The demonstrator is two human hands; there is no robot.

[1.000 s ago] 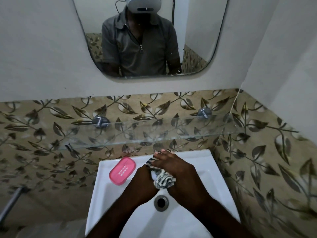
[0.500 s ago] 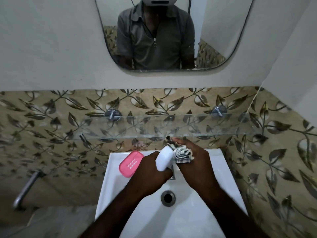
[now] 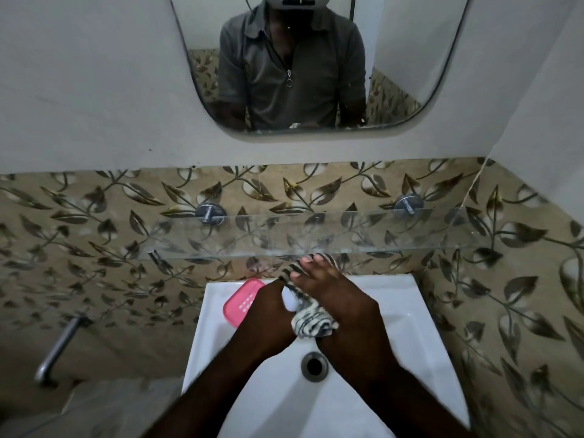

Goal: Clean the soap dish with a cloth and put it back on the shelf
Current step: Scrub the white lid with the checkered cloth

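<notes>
At frame centre, my left hand (image 3: 271, 306) is gripping a glossy white soap dish (image 3: 289, 301) — my right hand (image 3: 335, 298) is pressing a striped cloth (image 3: 311, 319) onto it.

A white sink (image 3: 420, 314) has a round drain (image 3: 313, 365). A mirror (image 3: 407, 58) hangs above. A metal pipe (image 3: 58, 349) is on the left.

The left hand (image 3: 271, 306) and striped cloth (image 3: 308, 314) hide most of the white piece (image 3: 288, 301).

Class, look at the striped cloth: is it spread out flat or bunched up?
Bunched up. The cloth is wadded into a lump under the right hand, pressed against the white piece the left hand holds.
</notes>
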